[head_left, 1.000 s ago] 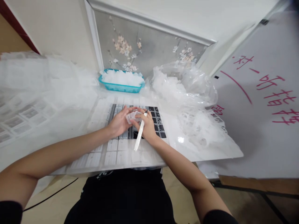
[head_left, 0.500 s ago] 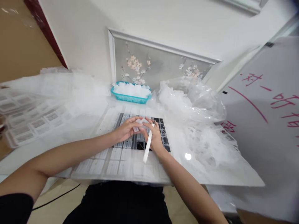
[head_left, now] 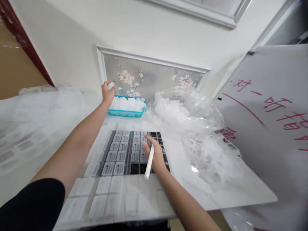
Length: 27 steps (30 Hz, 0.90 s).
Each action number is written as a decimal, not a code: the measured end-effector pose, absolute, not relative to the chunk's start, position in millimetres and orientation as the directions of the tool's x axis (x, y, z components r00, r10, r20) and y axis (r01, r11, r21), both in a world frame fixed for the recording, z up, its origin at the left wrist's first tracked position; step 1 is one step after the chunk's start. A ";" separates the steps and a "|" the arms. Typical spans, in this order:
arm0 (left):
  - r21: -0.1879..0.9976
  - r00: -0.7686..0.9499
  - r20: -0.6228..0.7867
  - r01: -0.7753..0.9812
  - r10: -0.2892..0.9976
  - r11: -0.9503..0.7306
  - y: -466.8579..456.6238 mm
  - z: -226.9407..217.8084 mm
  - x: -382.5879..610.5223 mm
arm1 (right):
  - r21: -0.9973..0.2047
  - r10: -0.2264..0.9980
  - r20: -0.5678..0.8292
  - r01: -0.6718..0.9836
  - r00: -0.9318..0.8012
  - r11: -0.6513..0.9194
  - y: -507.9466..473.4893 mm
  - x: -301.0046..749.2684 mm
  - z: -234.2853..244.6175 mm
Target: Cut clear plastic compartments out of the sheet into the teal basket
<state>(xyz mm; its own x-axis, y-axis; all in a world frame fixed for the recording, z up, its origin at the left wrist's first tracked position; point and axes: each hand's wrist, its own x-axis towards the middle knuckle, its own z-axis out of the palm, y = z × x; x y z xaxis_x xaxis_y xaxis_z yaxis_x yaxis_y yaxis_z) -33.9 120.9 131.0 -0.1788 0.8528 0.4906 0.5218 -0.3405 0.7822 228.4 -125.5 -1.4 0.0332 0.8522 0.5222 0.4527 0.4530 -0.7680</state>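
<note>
The small, translucent white plastic piece [head_left: 111,85] sits between the gripping fingers of the left hand [head_left: 107,93], out at their tips, above the far-left corner of the teal, oblong plastic basket [head_left: 125,113], whose long axis runs left to right. That hand is nearer the basket; the right hand [head_left: 156,154] hovers over rows of clear, rectangular plastic cases [head_left: 121,156] on the white desk [head_left: 178,163], thumb and forefinger spread, gripping a slim white stick-like tool [head_left: 149,163] pointing bodyward.
</note>
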 end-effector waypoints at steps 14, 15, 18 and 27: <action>0.459 0.276 0.569 0.674 0.774 -0.578 19.9 84.1 1.8 | -0.994 0.992 0.061 -0.084 0.113 0.071 -141.5 246.9 26.9; 0.444 0.445 0.503 0.602 0.741 -0.664 -4.6 74.9 13.5 | -0.997 0.996 0.045 -0.064 0.081 0.050 -145.9 251.4 24.6; 0.533 0.711 0.349 0.384 0.610 -0.754 -72.3 46.5 45.3 | -1.000 0.997 0.026 0.007 0.072 0.025 -160.3 262.4 13.6; 0.623 0.836 0.291 0.203 0.465 -0.756 -101.9 8.2 73.3 | -0.966 0.999 0.050 0.255 0.022 0.042 -171.0 266.1 -6.2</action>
<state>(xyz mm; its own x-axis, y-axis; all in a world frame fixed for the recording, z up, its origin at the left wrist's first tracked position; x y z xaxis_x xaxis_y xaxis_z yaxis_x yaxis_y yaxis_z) 73.3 -101.9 8.2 0.8359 0.4652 0.2914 0.2034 -0.7555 0.6227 266.1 -171.0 -6.2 0.0224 0.9985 0.0495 0.2555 0.0422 -0.9659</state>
